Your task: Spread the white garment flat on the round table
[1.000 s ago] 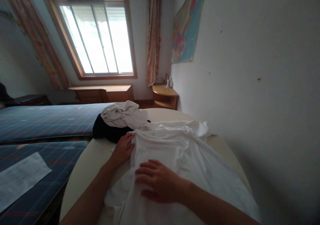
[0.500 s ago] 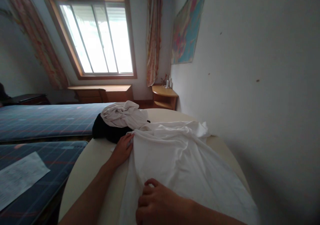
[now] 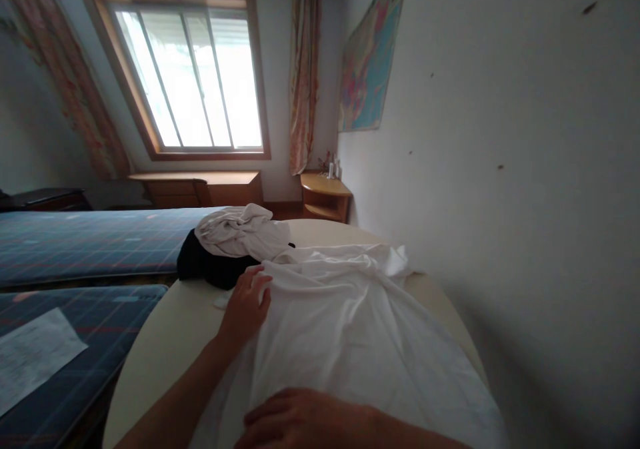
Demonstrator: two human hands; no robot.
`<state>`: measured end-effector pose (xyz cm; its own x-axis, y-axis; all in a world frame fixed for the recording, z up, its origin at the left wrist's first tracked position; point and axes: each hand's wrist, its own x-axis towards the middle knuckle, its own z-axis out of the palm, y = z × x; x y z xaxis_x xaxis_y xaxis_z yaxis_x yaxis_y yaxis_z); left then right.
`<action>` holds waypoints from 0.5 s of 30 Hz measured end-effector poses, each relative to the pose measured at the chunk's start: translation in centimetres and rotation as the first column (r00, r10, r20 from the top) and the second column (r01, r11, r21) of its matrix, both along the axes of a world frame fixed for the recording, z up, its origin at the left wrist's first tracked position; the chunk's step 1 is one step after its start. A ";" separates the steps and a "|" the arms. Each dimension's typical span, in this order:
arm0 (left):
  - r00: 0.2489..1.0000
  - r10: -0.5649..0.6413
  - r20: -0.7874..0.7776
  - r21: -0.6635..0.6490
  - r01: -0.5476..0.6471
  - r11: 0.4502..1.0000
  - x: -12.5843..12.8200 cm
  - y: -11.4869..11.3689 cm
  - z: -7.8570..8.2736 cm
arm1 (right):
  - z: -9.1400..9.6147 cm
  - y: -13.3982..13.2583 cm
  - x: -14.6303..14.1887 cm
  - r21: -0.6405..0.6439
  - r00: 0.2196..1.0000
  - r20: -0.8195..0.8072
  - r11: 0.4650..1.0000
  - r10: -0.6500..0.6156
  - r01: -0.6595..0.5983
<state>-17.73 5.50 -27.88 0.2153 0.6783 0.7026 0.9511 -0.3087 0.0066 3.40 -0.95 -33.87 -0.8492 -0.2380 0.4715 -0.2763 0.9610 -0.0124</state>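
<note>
A white garment (image 3: 350,329) lies spread across a round cream table (image 3: 165,342). My left hand (image 3: 246,304) rests flat on the garment's left edge, fingers apart. At the bottom of the view my right hand (image 3: 305,426) lies on the near part of the cloth, fingers stretched out and partly cut off by the frame. Just beyond my left hand sits a crumpled white cloth (image 3: 240,230) piled on a black garment (image 3: 207,266).
Two beds with blue plaid covers (image 3: 90,239) stand to the left, the near one bearing a sheet of paper (image 3: 35,356). A wall runs close along the table's right side. A window, a wooden desk (image 3: 200,188) and a corner shelf (image 3: 323,196) are at the far end.
My right hand has slid back toward me over the cloth, from mid-garment to the bottom edge. The garment now lies smoother. My left hand stayed at the left edge.
</note>
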 end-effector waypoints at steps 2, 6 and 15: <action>0.991 -0.099 -0.095 -0.101 0.090 0.991 1.8 -1.0 -0.9 | 0.6 1.3 1.6 -0.063 0.997 0.023 0.995 -0.076 0.078; 0.952 -0.205 -0.228 -0.313 0.128 0.941 3.5 -2.2 -3.5 | 0.7 3.2 4.9 -0.159 0.973 0.025 0.960 -0.229 0.230; 0.933 -0.102 -0.344 -0.433 -0.061 0.899 1.2 -7.6 -4.9 | -2.6 0.6 5.7 0.005 0.966 -0.012 0.966 -0.259 0.259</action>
<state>-16.57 -2.13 -32.74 0.4076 0.8868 0.2177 0.9091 -0.3717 -0.1879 9.13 -0.32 -36.51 -0.8770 -0.0138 0.4802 -0.0183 0.9998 -0.0047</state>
